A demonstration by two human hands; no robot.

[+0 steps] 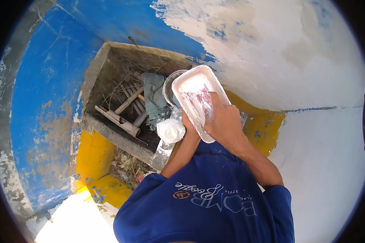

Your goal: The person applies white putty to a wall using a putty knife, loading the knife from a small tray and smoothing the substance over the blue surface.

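A shallow rectangular plastic tray (182, 86), smeared with white paste (197, 80), is held tilted in front of my chest. My left hand (190, 124) grips it from beneath, with most of the fingers hidden behind the tray. Over the tray's near right part is my right hand (226, 118), index finger stretched along a thin flat scraper (209, 113) coated with paste. The scraper's far edge meets the streaked paste, where reddish patches of the tray bottom show through. My palm covers the rest of the tool.
Beyond the tray stands a round bucket (167, 83) beside a grey-green cloth (154, 98). A white plastic bag (170, 131) rests on the rim of a concrete trough (115, 129). Bamboo pieces (118, 120) and dry twigs lie inside. Walls are blue (48, 91) and white-coated (276, 60).
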